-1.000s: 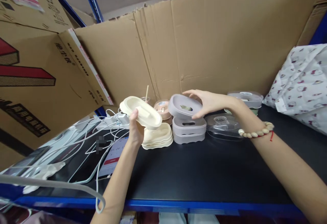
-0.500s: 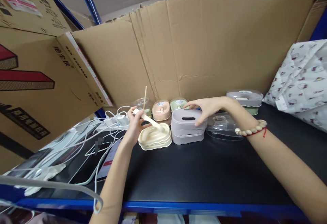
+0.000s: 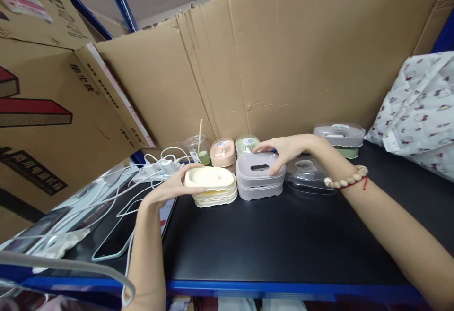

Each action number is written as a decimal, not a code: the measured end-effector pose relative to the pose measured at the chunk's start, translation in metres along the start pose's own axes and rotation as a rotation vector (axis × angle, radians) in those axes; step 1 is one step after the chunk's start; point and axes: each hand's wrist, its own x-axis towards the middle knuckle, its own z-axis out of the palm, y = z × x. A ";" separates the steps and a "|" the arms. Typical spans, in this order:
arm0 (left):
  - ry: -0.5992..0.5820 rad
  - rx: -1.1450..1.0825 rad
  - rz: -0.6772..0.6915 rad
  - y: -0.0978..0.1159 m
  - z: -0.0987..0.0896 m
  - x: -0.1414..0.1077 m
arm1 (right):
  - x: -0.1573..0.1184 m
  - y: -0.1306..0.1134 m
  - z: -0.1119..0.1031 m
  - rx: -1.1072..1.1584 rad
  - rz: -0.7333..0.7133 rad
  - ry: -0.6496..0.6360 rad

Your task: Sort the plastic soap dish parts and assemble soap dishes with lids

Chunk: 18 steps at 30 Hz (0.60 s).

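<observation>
My left hand point(image 3: 177, 183) grips the left side of a cream tray point(image 3: 210, 178) that sits on or just over a stack of cream trays point(image 3: 215, 199). To its right stands a stack of lilac boxes point(image 3: 260, 181) with a dark slot in the top. My right hand point(image 3: 278, 152) clasps the rear and right side of the top lilac box, thumb on its near right edge. Behind them are a peach box point(image 3: 222, 152) and a green box point(image 3: 247, 144). A clear lid point(image 3: 307, 174) lies to the right, under my right forearm.
A cup with a straw point(image 3: 203, 156) stands behind the cream trays. White cables point(image 3: 152, 169) and phones point(image 3: 117, 237) cover the left side. A lidded lilac box point(image 3: 340, 136) and a patterned bag point(image 3: 422, 103) are at the right. Cardboard point(image 3: 301, 65) walls the back.
The cream spoon-like piece in my left hand is no longer seen there. My left hand has moved down and left onto the top cream tray. My right hand stays on the lilac box.
</observation>
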 end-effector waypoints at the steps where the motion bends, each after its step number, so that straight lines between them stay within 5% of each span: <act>1: -0.038 0.050 -0.030 -0.001 0.000 0.002 | 0.001 0.000 0.001 -0.005 0.007 0.000; 5: -0.137 0.149 -0.117 -0.001 0.001 0.006 | 0.004 0.000 0.004 0.017 0.016 -0.006; 12: -0.141 0.136 -0.123 0.008 0.009 0.003 | -0.009 0.001 -0.007 0.052 -0.039 0.094; 18: -0.192 0.238 -0.146 0.006 0.012 0.007 | -0.043 0.050 -0.035 -0.103 0.414 0.363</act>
